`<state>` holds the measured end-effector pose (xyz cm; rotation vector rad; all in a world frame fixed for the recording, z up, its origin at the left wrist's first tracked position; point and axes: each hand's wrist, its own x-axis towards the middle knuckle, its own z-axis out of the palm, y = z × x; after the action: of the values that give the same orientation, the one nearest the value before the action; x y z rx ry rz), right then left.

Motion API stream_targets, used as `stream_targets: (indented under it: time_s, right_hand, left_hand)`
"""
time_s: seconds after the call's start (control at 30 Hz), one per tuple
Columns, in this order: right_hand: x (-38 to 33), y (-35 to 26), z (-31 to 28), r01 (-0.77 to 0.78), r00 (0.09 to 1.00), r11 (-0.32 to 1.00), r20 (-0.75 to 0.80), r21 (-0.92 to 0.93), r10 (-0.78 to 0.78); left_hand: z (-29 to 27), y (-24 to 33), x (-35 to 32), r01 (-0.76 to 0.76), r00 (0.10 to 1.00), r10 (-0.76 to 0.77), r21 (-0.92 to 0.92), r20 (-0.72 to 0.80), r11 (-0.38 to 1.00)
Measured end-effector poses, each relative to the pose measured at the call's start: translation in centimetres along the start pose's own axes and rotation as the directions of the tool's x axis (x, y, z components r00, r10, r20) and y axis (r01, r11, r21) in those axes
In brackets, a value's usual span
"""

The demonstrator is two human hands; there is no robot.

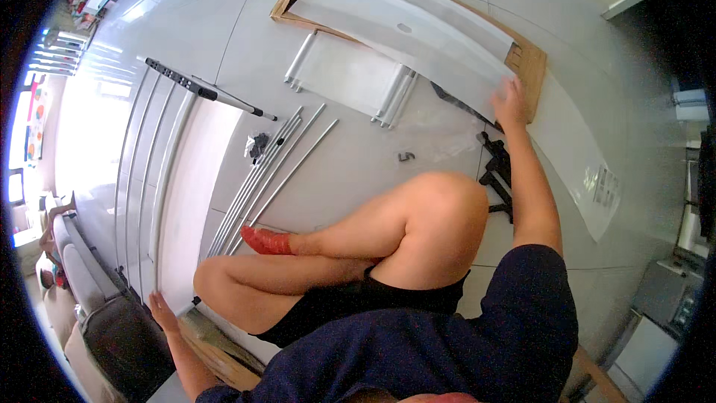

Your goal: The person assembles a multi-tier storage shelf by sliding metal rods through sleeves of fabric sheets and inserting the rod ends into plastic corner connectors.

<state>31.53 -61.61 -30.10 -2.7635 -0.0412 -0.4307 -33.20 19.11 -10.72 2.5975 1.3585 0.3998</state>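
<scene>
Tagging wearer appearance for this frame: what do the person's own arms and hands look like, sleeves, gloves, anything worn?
Both arms are bare from the upper arm down; a dark navy short sleeve covers the right shoulder. The right hand and left hand are bare: no gloves. No watch, bands, rings or markings are visible on either arm at this size.

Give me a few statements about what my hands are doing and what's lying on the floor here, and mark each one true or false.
1. The right hand rests on the long white panel. True.
2. The left hand holds a bundle of metal rods. False: it is planted flat near the floor, holding nothing; the metal rods lie loose on the tiles.
3. The white panel lies over an open cardboard box. True.
4. The person is standing. False: they sit on the floor, knees bent.
5. A red slipper is on one foot. True.
</scene>
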Motion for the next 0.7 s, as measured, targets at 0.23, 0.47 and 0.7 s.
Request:
stream_targets:
  time_s: [0.23, 0.47, 0.7]
  right_hand:
    - [4.7, 7.1, 4.0, -0.194, 0.961, 0.979, 0.212, 0.061, 0.178]
    - [2.2, 1.4, 3.2, -0.197, 0.921, 0.978, 0.330, -0.072, 0.210]
    - [-0.5, 1.0, -0.8, -0.358, 0.931, 0.913, 0.147, 0.198, 0.333]
  left_hand:
    - [2.0, 3.8, 1.6, 0.003, 0.993, -0.002, -0.010, 0.121, 1.000]
    - [0.1, 1.2, 0.3, 0.096, 0.984, -0.065, -0.188, 0.164, 0.977]
    - [-1.4, 0.0, 2.1, 0.073, 0.970, -0.048, -0.096, 0.240, 0.993]
